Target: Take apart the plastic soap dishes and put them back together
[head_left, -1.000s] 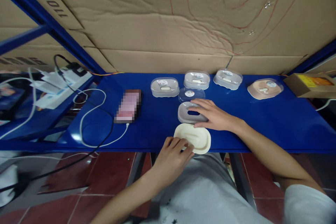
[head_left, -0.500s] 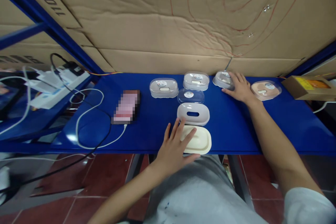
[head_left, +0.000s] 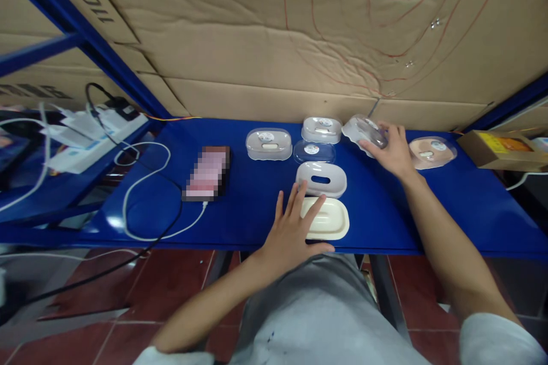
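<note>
My right hand (head_left: 390, 151) grips an oval soap box with a clear lid (head_left: 365, 132), thumb at its front and fingers behind; the box is tilted up. My left hand (head_left: 295, 222) has its fingers spread over the left end of a cream oval tray (head_left: 331, 219). Its fingertips reach a pale oval dish with a slot (head_left: 323, 178). Behind that dish lies a clear lid with a round sticker (head_left: 314, 151). Another lidded soap box (head_left: 322, 130) stands at the back, a grey one (head_left: 269, 145) to the left, and a peach one (head_left: 432, 152) right of my right hand.
A phone (head_left: 208, 173) on a white cable lies on the blue shelf (head_left: 248, 205) at the left. Power strips with plugs (head_left: 96, 140) are farther left. A brown carton (head_left: 500, 149) stands at the right end. Cardboard (head_left: 240, 57) walls the back.
My right hand has closed on the soap box and tipped it up from the shelf. My left hand stays spread by the tray and dish. The view has shifted slightly.
</note>
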`<action>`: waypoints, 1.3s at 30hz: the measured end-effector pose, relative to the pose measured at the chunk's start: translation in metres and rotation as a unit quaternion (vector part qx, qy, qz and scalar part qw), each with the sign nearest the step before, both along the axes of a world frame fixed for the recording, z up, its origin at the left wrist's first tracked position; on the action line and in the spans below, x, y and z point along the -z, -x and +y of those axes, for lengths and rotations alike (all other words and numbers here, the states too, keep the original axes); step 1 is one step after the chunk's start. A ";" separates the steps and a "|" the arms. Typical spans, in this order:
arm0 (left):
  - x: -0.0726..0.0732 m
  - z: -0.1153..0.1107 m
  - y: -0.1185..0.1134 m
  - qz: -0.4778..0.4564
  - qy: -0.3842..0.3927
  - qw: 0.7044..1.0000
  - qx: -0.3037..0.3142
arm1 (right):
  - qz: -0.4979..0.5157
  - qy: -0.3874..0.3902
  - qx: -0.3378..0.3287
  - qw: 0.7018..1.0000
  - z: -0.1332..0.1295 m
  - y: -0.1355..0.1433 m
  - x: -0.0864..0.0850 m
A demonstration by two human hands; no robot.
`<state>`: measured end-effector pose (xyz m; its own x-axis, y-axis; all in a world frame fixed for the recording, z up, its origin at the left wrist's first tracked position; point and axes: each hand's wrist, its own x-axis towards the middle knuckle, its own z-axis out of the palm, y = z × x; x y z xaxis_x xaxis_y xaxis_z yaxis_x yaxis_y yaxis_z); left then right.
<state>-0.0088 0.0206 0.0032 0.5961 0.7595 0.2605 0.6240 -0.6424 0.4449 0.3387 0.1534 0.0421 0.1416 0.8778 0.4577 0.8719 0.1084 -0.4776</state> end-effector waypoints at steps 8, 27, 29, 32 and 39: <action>-0.021 0.008 0.058 -0.373 0.136 0.917 -0.049 | -0.039 0.006 -0.410 0.911 -0.070 0.127 -0.033; 0.002 -0.040 0.138 -0.401 0.248 0.844 -0.256 | -0.214 0.099 -0.363 0.901 -0.016 0.240 -0.003; 0.008 -0.038 0.137 -0.411 0.252 0.838 -0.255 | -0.220 0.106 -0.357 0.902 -0.015 0.239 -0.005; 0.014 -0.038 0.136 -0.424 0.250 0.832 -0.258 | -0.184 0.076 -0.388 0.900 -0.026 0.232 -0.016; 0.011 -0.011 0.128 -0.397 0.167 0.870 -0.240 | -0.151 0.048 -0.568 0.808 -0.071 0.225 -0.036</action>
